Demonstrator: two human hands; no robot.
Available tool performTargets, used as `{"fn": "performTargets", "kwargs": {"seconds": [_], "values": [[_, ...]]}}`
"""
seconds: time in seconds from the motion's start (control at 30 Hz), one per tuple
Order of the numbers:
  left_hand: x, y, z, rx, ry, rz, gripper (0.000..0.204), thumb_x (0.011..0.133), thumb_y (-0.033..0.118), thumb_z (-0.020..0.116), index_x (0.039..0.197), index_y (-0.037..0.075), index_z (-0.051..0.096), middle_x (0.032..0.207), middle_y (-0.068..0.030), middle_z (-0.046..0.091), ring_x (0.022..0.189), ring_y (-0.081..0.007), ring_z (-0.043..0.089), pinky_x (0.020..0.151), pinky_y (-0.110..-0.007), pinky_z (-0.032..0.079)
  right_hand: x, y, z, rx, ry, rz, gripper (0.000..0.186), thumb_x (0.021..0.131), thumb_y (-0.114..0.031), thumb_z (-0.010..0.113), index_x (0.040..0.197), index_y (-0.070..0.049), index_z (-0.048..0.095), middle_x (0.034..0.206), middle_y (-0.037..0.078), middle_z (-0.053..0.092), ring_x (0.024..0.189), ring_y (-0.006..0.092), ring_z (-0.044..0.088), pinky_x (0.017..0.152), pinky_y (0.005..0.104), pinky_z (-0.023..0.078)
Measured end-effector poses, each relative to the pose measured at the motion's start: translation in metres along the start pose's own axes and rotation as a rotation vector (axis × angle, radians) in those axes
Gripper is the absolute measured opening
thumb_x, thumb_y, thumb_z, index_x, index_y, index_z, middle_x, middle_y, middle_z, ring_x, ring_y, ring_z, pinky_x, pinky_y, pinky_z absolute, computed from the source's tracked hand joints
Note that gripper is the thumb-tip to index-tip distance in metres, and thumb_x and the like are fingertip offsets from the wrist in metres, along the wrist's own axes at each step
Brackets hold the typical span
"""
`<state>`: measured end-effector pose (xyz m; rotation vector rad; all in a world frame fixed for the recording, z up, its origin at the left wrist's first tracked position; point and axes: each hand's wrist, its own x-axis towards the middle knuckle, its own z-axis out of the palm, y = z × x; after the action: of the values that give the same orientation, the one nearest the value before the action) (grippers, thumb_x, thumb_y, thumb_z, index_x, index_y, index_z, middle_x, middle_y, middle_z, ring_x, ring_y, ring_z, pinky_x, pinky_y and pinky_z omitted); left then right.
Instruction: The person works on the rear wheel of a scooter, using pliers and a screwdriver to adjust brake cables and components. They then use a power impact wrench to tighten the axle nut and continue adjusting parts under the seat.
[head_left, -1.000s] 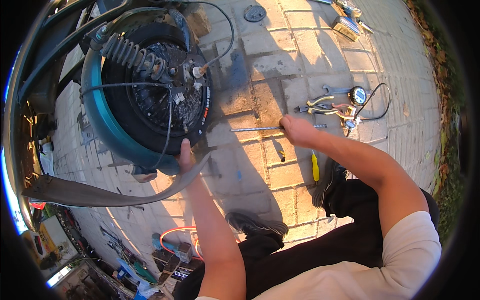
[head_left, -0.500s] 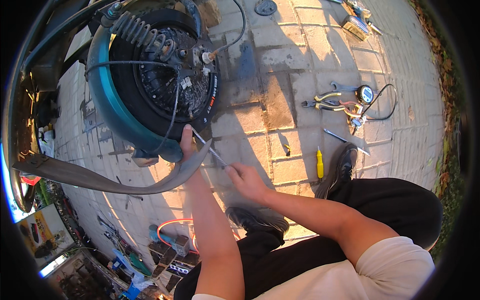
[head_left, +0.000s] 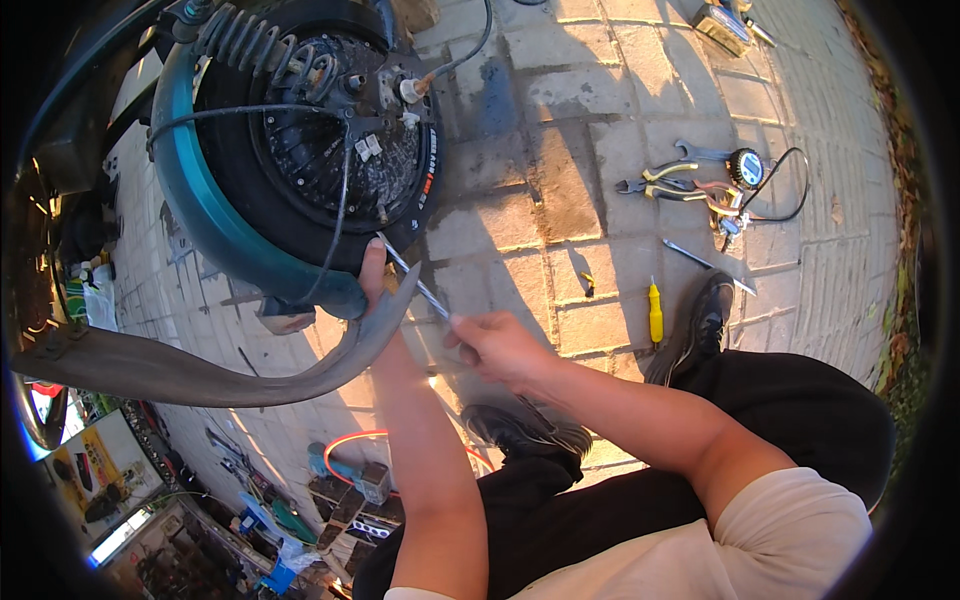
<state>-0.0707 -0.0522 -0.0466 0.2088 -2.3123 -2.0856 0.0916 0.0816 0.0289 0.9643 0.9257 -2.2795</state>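
Observation:
My right hand [head_left: 492, 342] is closed round a long silver metal rod [head_left: 425, 295], which slants up to the lower edge of a black tyre [head_left: 310, 230]. There my left hand [head_left: 373, 268] rests with its thumb against the tyre beside the rod's tip; its other fingers are mostly hidden. The tyre sits in a teal mudguard [head_left: 205, 210], below a coil spring [head_left: 235, 50] and around a dirty hub [head_left: 320, 160] with cables. A bent dark flexible strip [head_left: 200, 375] crosses in front of my left wrist.
On the paving to the right lie pliers [head_left: 670, 183], a spanner [head_left: 710, 151], a gauge with hose [head_left: 745, 168], another rod [head_left: 690, 255] and a yellow screwdriver [head_left: 655, 312] beside my shoe [head_left: 705, 315]. An orange hose [head_left: 355, 435] and clutter occupy the lower left.
My right hand has swung leftward and down from near the pliers, bringing the rod to the tyre's edge beside my left thumb. Another rod now shows lying by my right shoe.

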Motion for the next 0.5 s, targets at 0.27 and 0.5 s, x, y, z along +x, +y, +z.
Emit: {"fn": "performTargets", "kwargs": {"seconds": [0.27,0.5], "values": [[0.007,-0.024,-0.007,-0.21,0.006,-0.066,0.049,0.07,0.013,0.076,0.113,-0.002,0.06,0.115,-0.0068,0.06,0.1,-0.0175,0.056,0.091,-0.031,0.044,0.028,0.05,0.049,0.053,0.193,-0.223,0.036,0.096,-0.031,0.051,0.094,0.002,0.065,0.065,0.003,0.055,0.054,0.0084,0.046,0.048,0.0253,0.036],[0.018,-0.028,-0.016,0.151,-0.125,0.074,0.052,0.07,0.015,0.076,0.116,-0.002,0.059,0.119,-0.0077,0.058,0.102,-0.018,0.056,0.092,-0.031,0.044,0.048,0.059,0.067,0.122,0.193,-0.317,0.033,0.097,-0.028,0.048,0.096,0.001,0.064,0.062,0.0,0.052,0.049,0.0062,0.042,0.045,0.0226,0.034]]}}
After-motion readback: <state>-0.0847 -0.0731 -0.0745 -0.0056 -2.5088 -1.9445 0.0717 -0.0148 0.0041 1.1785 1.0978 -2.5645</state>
